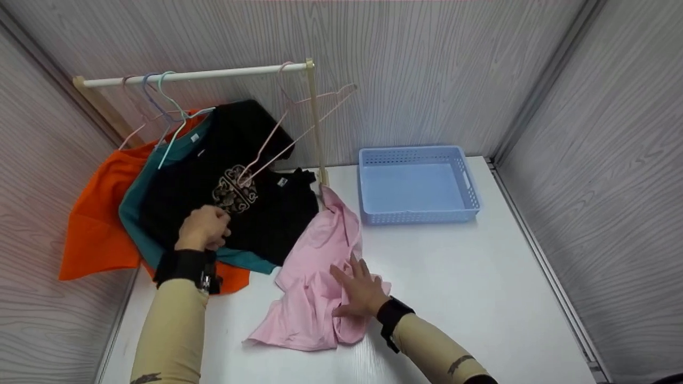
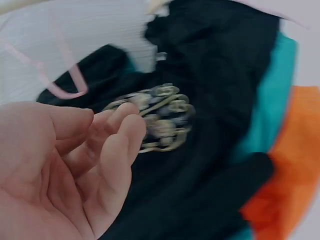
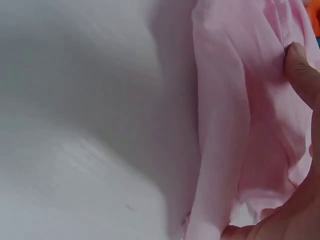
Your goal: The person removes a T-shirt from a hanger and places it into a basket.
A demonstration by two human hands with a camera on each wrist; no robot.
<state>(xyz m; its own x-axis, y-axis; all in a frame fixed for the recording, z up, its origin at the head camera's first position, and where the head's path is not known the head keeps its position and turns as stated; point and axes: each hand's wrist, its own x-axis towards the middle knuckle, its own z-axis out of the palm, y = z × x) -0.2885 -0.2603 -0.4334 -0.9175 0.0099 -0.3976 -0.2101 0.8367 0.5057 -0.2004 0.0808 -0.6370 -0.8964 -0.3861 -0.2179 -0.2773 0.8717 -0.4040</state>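
Note:
My left hand (image 1: 205, 226) hovers over a black T-shirt (image 1: 288, 213) with a gold-toned print, its fingers loosely bent. Nothing shows between thumb and fingertips in the left wrist view, where the hand (image 2: 85, 155) is near the print (image 2: 165, 120). A crumpled pink garment (image 1: 315, 298) lies on the white table, and my right hand (image 1: 360, 293) rests on it with fingers spread. The right wrist view shows the thumb and part of the hand against the pink cloth (image 3: 220, 100). Tilted on the rail's right end, a pink hanger (image 1: 272, 133) overlaps the black shirt.
A white rail (image 1: 213, 73) on wooden posts carries several hangers at the left. Orange (image 1: 101, 229) and teal (image 1: 133, 202) garments hang there behind black cloth. At the back right stands a blue plastic basket (image 1: 419, 217) on the white table (image 1: 480, 298). Grey wood-grain panels surround the table.

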